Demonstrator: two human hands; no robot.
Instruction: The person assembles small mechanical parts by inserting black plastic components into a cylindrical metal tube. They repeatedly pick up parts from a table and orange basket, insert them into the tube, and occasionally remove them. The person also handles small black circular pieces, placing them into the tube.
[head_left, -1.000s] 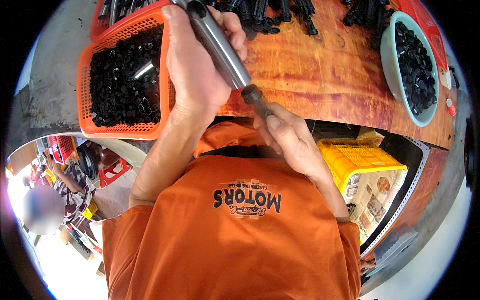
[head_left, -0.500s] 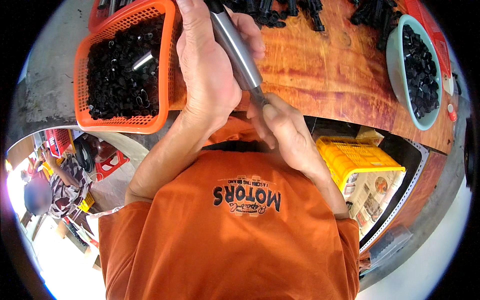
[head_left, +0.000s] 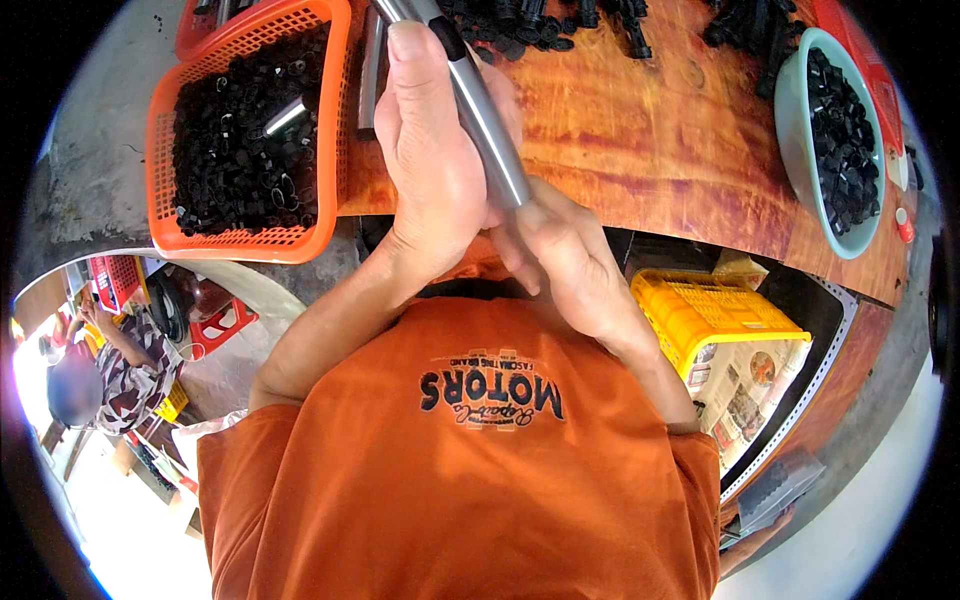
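Observation:
A silver metal tube [head_left: 490, 130] with a black collar near its upper part slants across my hands above the table's near edge. My left hand [head_left: 430, 150] is wrapped round it, thumb up along the tube and fingers behind. The fingers of my right hand [head_left: 570, 245] are closed at the tube's lower end, hiding the tip and anything on it. Beside my left hand, another metal tube [head_left: 369, 80] lies between it and an orange basket [head_left: 335, 200] of small black parts.
A pale blue basin [head_left: 795, 150] of black parts stands at the right on the wooden table [head_left: 650, 130]. Black fittings [head_left: 515, 25] lie at the far edge. Below the table is a yellow crate [head_left: 715, 310]. Another person [head_left: 140, 370] sits at the left; someone's arm [head_left: 755, 545] shows lower right.
The tube has shifted down toward my right hand, and its black collar has come lower into view. The dark tip at its lower end is now hidden. My left hand has moved slightly right.

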